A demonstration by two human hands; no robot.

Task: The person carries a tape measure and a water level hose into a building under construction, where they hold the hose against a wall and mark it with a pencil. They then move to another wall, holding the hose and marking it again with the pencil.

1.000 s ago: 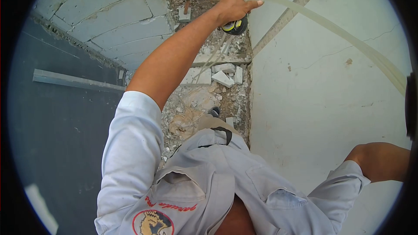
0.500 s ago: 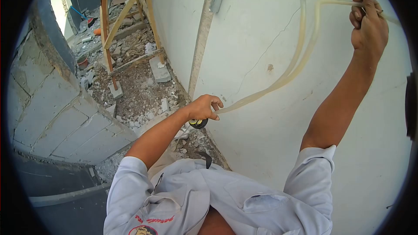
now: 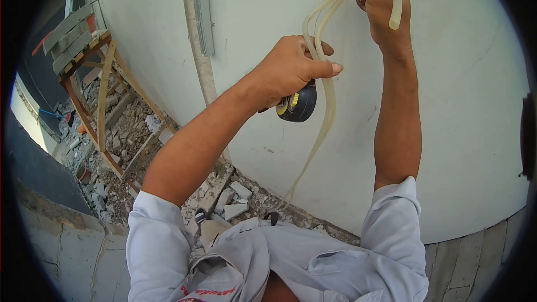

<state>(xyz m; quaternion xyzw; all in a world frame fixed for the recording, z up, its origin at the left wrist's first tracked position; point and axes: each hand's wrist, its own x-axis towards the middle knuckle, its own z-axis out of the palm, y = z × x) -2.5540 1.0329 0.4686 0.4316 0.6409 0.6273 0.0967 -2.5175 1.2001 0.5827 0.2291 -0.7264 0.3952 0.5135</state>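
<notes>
A clear, yellowish flexible hose (image 3: 330,100) hangs in doubled strands in front of the white wall. My right hand (image 3: 383,0), raised at the top, is closed around the strands. One cut end of the hose curls over that hand and points down. Lower and to its left is my left hand (image 3: 293,70), where the strands pass between thumb and index finger. Those two fingers are apart. A black and yellow tape measure (image 3: 299,104) sits under the same palm, gripped by the lower fingers, which are mostly hidden.
A wooden trestle (image 3: 103,95) with blocks on top stands at the left over rubble (image 3: 126,128). A metal channel (image 3: 202,11) runs down the cracked white wall (image 3: 447,134). Broken block pieces (image 3: 235,211) lie at the wall's foot. Grey blockwork (image 3: 72,251) shows lower left.
My hands have come closer together, the left rising along the hose. The view has turned, so the trestle sits farther left. The hose's cut end and the tape measure show more fully.
</notes>
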